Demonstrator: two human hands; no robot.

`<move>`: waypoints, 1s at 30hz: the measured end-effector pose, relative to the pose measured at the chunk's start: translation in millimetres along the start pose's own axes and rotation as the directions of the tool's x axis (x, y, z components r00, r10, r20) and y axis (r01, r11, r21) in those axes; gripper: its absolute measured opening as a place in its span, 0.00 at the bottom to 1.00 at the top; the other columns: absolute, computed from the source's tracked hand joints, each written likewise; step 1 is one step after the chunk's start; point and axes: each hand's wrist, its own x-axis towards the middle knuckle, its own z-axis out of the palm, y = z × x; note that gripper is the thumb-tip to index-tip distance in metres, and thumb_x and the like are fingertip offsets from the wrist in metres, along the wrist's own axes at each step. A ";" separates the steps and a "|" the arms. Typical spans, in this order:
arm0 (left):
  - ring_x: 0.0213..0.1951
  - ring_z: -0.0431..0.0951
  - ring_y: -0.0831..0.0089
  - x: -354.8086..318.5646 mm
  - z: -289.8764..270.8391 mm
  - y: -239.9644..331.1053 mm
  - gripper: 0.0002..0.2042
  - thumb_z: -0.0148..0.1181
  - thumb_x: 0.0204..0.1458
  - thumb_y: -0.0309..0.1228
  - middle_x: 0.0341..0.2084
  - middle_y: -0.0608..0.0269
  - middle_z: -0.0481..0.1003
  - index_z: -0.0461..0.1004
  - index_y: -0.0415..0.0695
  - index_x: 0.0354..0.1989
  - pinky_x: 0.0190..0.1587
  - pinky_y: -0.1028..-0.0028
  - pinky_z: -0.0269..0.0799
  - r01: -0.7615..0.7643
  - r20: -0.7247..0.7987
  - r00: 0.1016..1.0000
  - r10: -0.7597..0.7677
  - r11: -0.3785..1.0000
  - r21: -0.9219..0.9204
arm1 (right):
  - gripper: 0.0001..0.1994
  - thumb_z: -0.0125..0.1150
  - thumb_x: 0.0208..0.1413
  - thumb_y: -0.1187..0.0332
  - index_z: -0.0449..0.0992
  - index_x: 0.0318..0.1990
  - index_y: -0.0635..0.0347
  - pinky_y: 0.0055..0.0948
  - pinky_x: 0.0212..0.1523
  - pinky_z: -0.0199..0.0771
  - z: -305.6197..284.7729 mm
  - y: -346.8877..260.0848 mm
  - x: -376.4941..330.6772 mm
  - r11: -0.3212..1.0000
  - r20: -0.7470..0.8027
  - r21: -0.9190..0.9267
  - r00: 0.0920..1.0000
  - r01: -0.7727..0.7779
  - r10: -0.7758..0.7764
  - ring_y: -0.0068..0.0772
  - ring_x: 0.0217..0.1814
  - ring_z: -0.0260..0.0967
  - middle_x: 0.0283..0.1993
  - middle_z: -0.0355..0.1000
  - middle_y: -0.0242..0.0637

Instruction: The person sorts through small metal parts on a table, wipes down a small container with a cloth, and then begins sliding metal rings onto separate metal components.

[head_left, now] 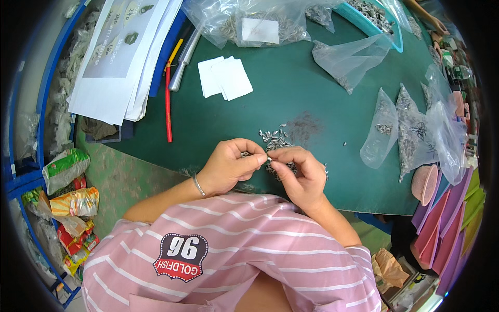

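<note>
1. Grip first: the left hand (234,161) and right hand (301,174) meet thumb-to-forefinger, narrowly pinched on one small silvery piece (268,160), just over the tabletop (208,125). It's so tiny and so covered by fingertips that its exact seating is impossible to call; a smooth surface or uneven squeeze could shoot it loose.

2. Right beneath, the heap of small metal parts (275,139) spreads out under the right hand and beyond it. Drop the piece there and it could vanish among look-alikes; a dragging wrist might scatter the lot, maybe toward the close edge by the striped shirt (223,234).

3. Out to the right, a lone stray part (344,143) sits well apart from the heap, easily overlooked or brushed away by a sleeve.

4. Further up, white cards (224,78) overlap, loose and unweighted; a passing forearm could fan them out.

5. Off to the right, a clear bag (382,127) lies with parts inside; if its mouth is unsealed, a knock could spill them.

6. Far end now: the blue tray (400,44), loaded with metal parts, would mix everything if tipped.
</note>
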 end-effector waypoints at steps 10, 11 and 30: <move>0.31 0.72 0.61 40.4 50.3 23.3 0.07 0.56 0.38 0.18 0.29 0.57 0.70 0.71 0.39 0.28 0.34 0.68 0.68 -0.750 0.525 0.345 0.778 -0.108 0.653 | 0.24 0.38 0.66 0.58 0.58 0.61 0.68 0.33 0.68 0.50 16.2 -12.2 52.7 0.117 0.245 0.933 0.838 -0.341 0.488 0.41 0.70 0.49 0.67 0.54 0.48; 0.32 0.72 0.58 41.3 55.8 25.9 0.08 0.56 0.37 0.19 0.29 0.57 0.70 0.71 0.39 0.28 0.36 0.66 0.68 -0.739 0.566 0.285 0.773 -0.199 0.643 | 0.21 0.39 0.66 0.57 0.63 0.56 0.66 0.33 0.64 0.58 16.4 -18.6 57.3 0.089 0.217 0.949 0.834 -0.302 0.507 0.41 0.65 0.57 0.62 0.62 0.48; 0.25 0.71 0.80 23.9 11.2 37.9 0.05 0.50 0.57 0.21 0.24 0.62 0.72 0.70 0.34 0.40 0.27 0.82 0.66 -0.764 0.122 0.500 0.857 0.370 0.528 | 0.23 0.40 0.66 0.52 0.53 0.18 0.49 0.21 0.15 0.40 -179.1 -60.4 192.2 0.501 -0.385 0.846 0.859 0.182 0.339 0.21 0.14 0.38 0.15 0.45 0.24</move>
